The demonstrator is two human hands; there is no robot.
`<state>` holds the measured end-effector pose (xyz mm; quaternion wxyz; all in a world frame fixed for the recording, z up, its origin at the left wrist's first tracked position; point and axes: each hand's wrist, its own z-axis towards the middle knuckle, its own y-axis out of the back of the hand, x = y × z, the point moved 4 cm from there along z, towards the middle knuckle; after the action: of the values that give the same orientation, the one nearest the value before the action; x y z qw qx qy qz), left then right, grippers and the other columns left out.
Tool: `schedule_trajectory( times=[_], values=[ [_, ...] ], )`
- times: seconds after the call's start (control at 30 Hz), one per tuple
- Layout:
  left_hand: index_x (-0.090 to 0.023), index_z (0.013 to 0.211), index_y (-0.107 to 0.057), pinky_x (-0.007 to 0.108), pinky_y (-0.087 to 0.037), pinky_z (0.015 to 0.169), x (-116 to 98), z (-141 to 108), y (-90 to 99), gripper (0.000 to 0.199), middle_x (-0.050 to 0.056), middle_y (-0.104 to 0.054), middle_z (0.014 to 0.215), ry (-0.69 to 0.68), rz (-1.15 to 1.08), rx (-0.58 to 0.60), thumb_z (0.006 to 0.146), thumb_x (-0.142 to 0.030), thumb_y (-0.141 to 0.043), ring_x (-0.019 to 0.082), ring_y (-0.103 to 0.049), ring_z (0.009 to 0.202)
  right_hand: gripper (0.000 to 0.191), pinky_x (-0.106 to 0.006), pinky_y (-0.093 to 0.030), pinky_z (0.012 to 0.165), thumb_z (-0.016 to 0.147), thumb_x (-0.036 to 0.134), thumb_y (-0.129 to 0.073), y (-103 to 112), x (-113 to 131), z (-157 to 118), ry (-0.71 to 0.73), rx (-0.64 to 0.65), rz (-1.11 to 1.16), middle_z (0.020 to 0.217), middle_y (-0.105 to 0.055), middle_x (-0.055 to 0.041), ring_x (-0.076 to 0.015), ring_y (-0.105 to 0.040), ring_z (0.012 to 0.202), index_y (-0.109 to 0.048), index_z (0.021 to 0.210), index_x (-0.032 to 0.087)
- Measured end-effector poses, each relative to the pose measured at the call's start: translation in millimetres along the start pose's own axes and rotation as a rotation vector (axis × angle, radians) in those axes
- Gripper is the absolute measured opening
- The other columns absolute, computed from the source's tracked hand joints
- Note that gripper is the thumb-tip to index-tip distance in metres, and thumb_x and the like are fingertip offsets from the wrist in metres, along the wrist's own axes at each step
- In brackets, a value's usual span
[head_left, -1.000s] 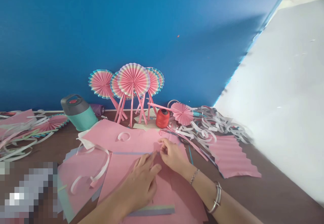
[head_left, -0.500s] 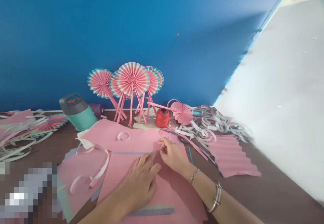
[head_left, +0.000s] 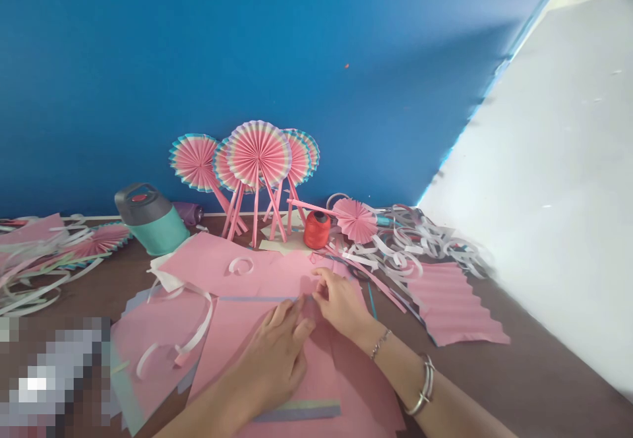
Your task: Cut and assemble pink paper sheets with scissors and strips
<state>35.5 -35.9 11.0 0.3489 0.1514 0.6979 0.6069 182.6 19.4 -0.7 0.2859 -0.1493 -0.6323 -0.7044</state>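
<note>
So my pink paper sheet [head_left: 225, 339] is lying pretty much flat right in front of me, overlapping more pink paper, with a thin blue-grey strip [head_left: 247, 299] along the far edge and pale green and blue-grey bands [head_left: 306, 411] across the near end.

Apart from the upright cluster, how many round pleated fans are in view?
2: one pink fan right of the red spool, one blue-edged fan left of the teal flask, partly under paper strips. More may be hidden.

Two hands [head_left: 279, 355] [head_left: 342, 303]; one spool [head_left: 316, 231]; one teal flask [head_left: 159, 230]
</note>
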Motion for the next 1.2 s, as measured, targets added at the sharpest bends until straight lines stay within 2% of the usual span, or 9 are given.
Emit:
schedule_trajectory(
  times=[0.23, 0.33, 0.43, 0.53, 0.67, 0.77, 0.87, 0.97, 1.2],
  values=[
    [-0.020, 0.125, -0.047, 0.051, -0.033, 0.104, -0.5, -0.4, 0.5, 0.048, 0.011, -0.029, 0.149, 0.020, 0.008, 0.038, 0.079, -0.010, -0.040, 0.031, -0.029, 0.133, 0.034, -0.034, -0.035, 0.080, 0.077, 0.006, -0.051, 8.7, -0.3, -4.3, -0.031, 0.039, -0.096, 0.083, -0.066, -0.0026, -0.0211, -0.058, 0.089, -0.054, 0.108, 0.020],
    [-0.022, 0.125, -0.048, 0.052, -0.035, 0.102, -0.6, -0.3, 0.8, 0.050, 0.009, -0.029, 0.150, 0.006, -0.016, 0.006, 0.077, -0.009, -0.041, 0.031, -0.031, 0.131, 0.029, -0.035, -0.035, 0.080, 0.078, 0.009, -0.050, 13.0, -4.3, -5.3, -0.029, -0.027, -0.116, 0.086, -0.065, -0.0043, -0.0221, -0.057, 0.089, -0.056, 0.105, 0.019],
    [-0.023, 0.126, -0.048, 0.051, -0.035, 0.103, 1.0, -0.5, -0.9, 0.050, 0.008, -0.031, 0.149, -0.006, -0.025, -0.023, 0.077, -0.010, -0.043, 0.030, -0.032, 0.131, 0.019, -0.038, -0.036, 0.083, 0.083, 0.021, -0.053, 14.4, -2.1, -6.6, 0.008, -0.103, -0.140, 0.096, -0.064, -0.0076, -0.0243, -0.054, 0.094, -0.057, 0.102, 0.019],
    [-0.023, 0.127, -0.046, 0.050, -0.034, 0.104, 3.2, -0.9, -3.4, 0.050, 0.008, -0.031, 0.149, -0.002, -0.028, -0.027, 0.079, -0.011, -0.043, 0.029, -0.031, 0.132, 0.022, -0.042, -0.035, 0.085, 0.083, 0.031, -0.056, 10.9, 3.2, -8.2, 0.015, -0.080, -0.197, 0.106, -0.061, -0.0098, -0.0284, -0.050, 0.102, -0.056, 0.103, 0.020],
    [-0.024, 0.124, -0.048, 0.051, -0.036, 0.103, 3.0, -0.8, -1.9, 0.047, 0.007, -0.030, 0.149, -0.001, -0.038, -0.031, 0.079, -0.011, -0.042, 0.030, -0.031, 0.132, 0.021, -0.040, -0.035, 0.084, 0.081, 0.017, -0.053, 13.7, 0.0, -7.7, -0.018, -0.070, -0.245, 0.106, -0.060, -0.0092, -0.0279, -0.049, 0.103, -0.057, 0.102, 0.020],
    [-0.024, 0.117, -0.052, 0.050, -0.037, 0.102, 0.7, -0.8, 2.1, 0.042, 0.008, -0.033, 0.147, -0.004, -0.037, -0.032, 0.079, -0.010, -0.042, 0.029, -0.033, 0.130, 0.027, -0.035, -0.035, 0.083, 0.079, 0.005, -0.044, 30.7, -11.6, -4.1, -0.001, -0.199, -0.249, 0.100, -0.060, -0.0079, -0.0244, -0.050, 0.099, -0.058, 0.098, 0.019],
    [-0.023, 0.113, -0.053, 0.049, -0.039, 0.101, -1.0, -1.7, 5.1, 0.040, 0.006, -0.034, 0.146, -0.003, -0.047, -0.049, 0.078, -0.008, -0.041, 0.027, -0.036, 0.127, 0.026, -0.033, -0.035, 0.080, 0.080, 0.005, -0.041, 54.3, -29.2, -0.6, -0.012, -0.370, -0.237, 0.095, -0.061, -0.0066, -0.0224, -0.051, 0.092, -0.059, 0.094, 0.019],
    [-0.024, 0.113, -0.052, 0.050, -0.039, 0.100, -0.5, -2.8, 5.2, 0.040, 0.004, -0.031, 0.148, -0.005, -0.061, -0.078, 0.078, -0.008, -0.041, 0.027, -0.036, 0.126, 0.025, -0.033, -0.034, 0.079, 0.079, 0.007, -0.043, 71.2, -45.2, 1.5, -0.037, -0.474, -0.262, 0.093, -0.061, -0.0066, -0.0223, -0.051, 0.092, -0.060, 0.091, 0.019],
    [-0.024, 0.113, -0.051, 0.047, -0.039, 0.101, -0.7, -3.8, 5.5, 0.042, 0.004, -0.029, 0.149, -0.037, -0.060, -0.129, 0.078, -0.005, -0.039, 0.025, -0.036, 0.126, 0.014, -0.035, -0.031, 0.079, 0.073, 0.012, -0.054, 67.8, -61.4, 4.2, -0.138, -0.333, -0.367, 0.084, -0.060, -0.0052, -0.0233, -0.047, 0.090, -0.064, 0.069, 0.021]
  ],
)
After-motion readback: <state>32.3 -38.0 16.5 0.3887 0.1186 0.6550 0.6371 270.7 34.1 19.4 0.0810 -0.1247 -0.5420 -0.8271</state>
